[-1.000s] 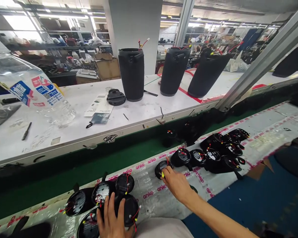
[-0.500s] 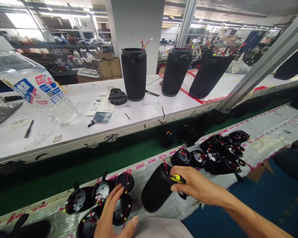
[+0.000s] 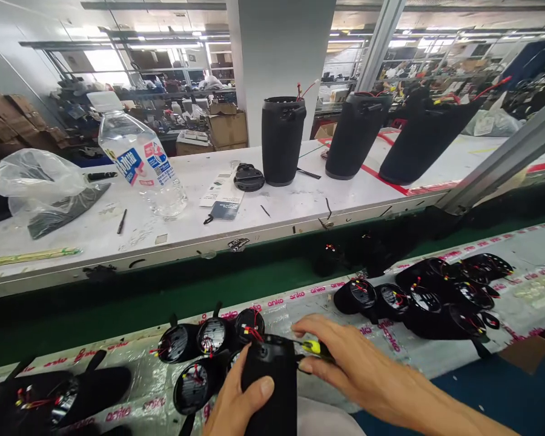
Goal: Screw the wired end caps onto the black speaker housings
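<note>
A black fabric-covered cylinder (image 3: 272,387) stands tilted near my body, with red wires coming out of its open top. My left hand (image 3: 240,396) is wrapped round its left side, thumb across the front. In my right hand (image 3: 345,363) is a yellow-and-black tool (image 3: 315,347), its thin tip at the cylinder's upper right rim. The fingertips of that hand are close to a small black part at the rim. Just left of the cylinder lie several black housings (image 3: 193,387) with red wires.
More wired housings (image 3: 424,300) lie at the right on the plastic-covered lower surface (image 3: 300,312). On the white shelf (image 3: 191,233) stand a water bottle (image 3: 145,163), three black cylinders (image 3: 282,142) and a plastic bag (image 3: 45,181). A metal post (image 3: 504,151) slants at the right.
My left hand, open before, has closed on the cylinder. The cylinder has come closer to my body and more upright, and my right hand has followed with the tool. The view has turned left.
</note>
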Available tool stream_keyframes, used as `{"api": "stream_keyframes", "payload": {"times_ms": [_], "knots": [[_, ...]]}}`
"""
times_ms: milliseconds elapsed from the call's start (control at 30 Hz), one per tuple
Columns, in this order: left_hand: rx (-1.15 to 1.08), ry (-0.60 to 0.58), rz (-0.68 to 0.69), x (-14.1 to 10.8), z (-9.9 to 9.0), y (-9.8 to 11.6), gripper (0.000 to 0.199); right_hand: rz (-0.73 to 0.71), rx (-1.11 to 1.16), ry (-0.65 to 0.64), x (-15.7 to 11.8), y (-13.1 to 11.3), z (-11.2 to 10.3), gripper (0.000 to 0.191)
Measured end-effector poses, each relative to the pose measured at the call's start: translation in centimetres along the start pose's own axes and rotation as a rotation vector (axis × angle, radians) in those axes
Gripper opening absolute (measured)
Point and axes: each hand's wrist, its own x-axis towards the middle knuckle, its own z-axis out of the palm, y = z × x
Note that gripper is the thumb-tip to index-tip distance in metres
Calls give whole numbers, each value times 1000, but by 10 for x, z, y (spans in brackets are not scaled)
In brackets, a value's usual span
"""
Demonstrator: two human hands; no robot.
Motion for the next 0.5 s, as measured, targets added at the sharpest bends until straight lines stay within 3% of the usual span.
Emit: {"api": "stream_keyframes", "payload": {"times_ms": [100, 233, 367, 500], "knots": [[107, 210, 34, -7, -5, -4, 104, -152, -391, 15, -8, -18, 3, 23], [251, 326, 104, -13, -7, -4, 109, -361, -705, -34, 4, -26, 7, 18], [336, 375, 105, -19, -3, -1, 109, -440, -800, -109, 15, -27, 7, 25], [365, 390, 94, -25, 10, 10, 108, -458, -826, -116, 16, -28, 5, 20]]}}
